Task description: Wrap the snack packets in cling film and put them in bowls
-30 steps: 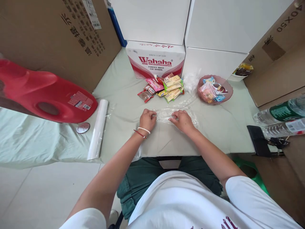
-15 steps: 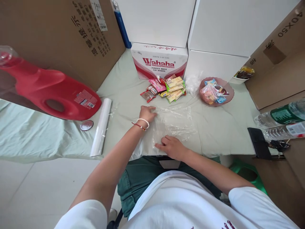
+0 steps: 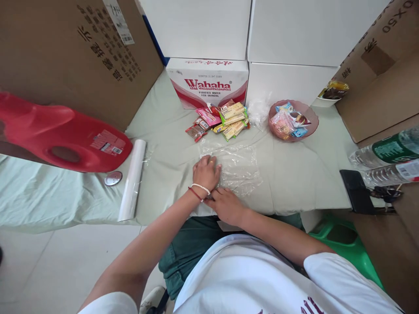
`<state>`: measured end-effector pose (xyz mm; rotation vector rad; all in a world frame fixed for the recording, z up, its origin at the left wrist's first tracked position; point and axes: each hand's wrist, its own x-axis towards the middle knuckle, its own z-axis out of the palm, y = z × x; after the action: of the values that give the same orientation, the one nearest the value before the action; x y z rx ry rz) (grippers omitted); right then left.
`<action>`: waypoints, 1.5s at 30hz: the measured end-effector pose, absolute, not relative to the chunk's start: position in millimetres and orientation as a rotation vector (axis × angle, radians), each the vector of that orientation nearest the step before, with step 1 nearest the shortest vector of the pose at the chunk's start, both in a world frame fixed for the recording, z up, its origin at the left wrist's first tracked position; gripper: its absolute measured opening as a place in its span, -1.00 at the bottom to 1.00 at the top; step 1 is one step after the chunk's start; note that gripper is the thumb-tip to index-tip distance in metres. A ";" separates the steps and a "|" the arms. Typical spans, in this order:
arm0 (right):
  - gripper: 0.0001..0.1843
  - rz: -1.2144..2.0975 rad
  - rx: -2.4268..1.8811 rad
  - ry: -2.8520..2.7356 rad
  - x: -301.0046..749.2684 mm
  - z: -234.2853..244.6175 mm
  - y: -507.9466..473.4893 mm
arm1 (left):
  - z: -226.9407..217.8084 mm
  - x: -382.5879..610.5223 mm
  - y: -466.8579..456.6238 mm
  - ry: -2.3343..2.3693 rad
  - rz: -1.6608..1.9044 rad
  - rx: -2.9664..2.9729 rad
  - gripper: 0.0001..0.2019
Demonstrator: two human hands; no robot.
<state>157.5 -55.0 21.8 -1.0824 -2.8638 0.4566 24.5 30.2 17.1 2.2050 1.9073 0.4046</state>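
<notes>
A clear, crinkled plastic sheet or bag (image 3: pixel 240 168) lies flat on the cloth-covered table in front of me. My left hand (image 3: pixel 207 173), with a white bead bracelet and a red cord at the wrist, rests palm down on its left part, fingers stretched out. Close to that wrist, my right hand (image 3: pixel 226 206) lies on the sheet's near edge with its fingers loosely extended; some fingertips are hidden beside the left wrist. Beyond the sheet is a pile of wrapped snacks (image 3: pixel 233 120). Neither hand touches the pile.
A pink glass bowl (image 3: pixel 312 126) of packets stands right of some crumpled clear plastic (image 3: pixel 258 112). A white roll (image 3: pixel 132 181) and a red jug (image 3: pixel 75 135) are at left. Behind stands a Wahaba carton (image 3: pixel 209 83). Plastic bottles (image 3: pixel 389 150) and a black phone-like object (image 3: pixel 355 192) lie right.
My left hand has drawn back from the sheet's far left corner and now lies flat beside my right hand. The right hand has shifted slightly left. The view has moved a little.
</notes>
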 end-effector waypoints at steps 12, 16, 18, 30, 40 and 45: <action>-0.58 0.991 -1.700 -1.120 275.4 22.9 -67.8 | -9.9 1.6 19.5 1.929 0.298 2.264 -0.31; -0.29 1.371 -1.641 -0.655 269.7 29.1 -54.2 | -10.6 2.2 20.1 1.933 0.327 2.249 -0.32; -0.21 1.564 -1.557 -0.547 254.7 33.1 -52.8 | -11.1 1.8 20.4 1.931 0.341 2.246 -0.33; -0.38 1.742 -1.534 -0.615 257.3 34.6 -60.9 | -8.9 0.7 19.1 1.911 0.376 2.243 -0.33; -0.45 1.301 -1.736 -1.026 298.6 28.2 -75.8 | -9.7 0.7 20.5 1.916 0.362 2.217 -0.36; -0.72 0.817 -1.545 -1.854 290.1 29.6 -78.9 | -7.8 0.6 20.4 1.894 0.385 2.207 -0.35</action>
<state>290.1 -78.9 29.6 -1.5454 -1.8545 0.8167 0.6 20.4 -7.8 2.2069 1.8941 0.3853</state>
